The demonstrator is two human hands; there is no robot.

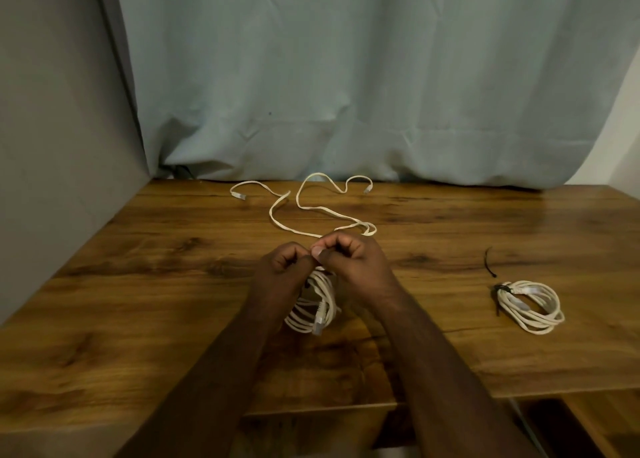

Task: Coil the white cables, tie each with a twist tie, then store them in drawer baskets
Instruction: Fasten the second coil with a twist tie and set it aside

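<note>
Pinching something small at the top of the coiled cable [313,305] with both hands: left hand [284,263] and right hand [349,255] with curled fingers, thumbs meeting above the coil at counter [138,284] centre. Presumably a twist tie between the fingertips; too small and hidden to confirm. Coil hanging below the grip, resting near the near edge, one connector end dangling at the bottom.

Possible faults from here:
- Loops springing apart, caused by releasing the pinch before finishing the twist.
- Tie catching only some loops, caused by strands spreading out below the grip.
- Connector end snagging the loose cable [311,208] lying just beyond the hands, caused by dragging the coil toward the far side.
- Tie slipping out unnoticed, caused by poor contrast in dim light.

Count:
- White cables: three — one being tied, one loose at the far centre, one tied coil [530,305] at the right with a dark tie on its left end.
- Spare dark tie [489,262]: one, lying just beyond the tied coil.
- Drawer baskets: none in view.
</note>
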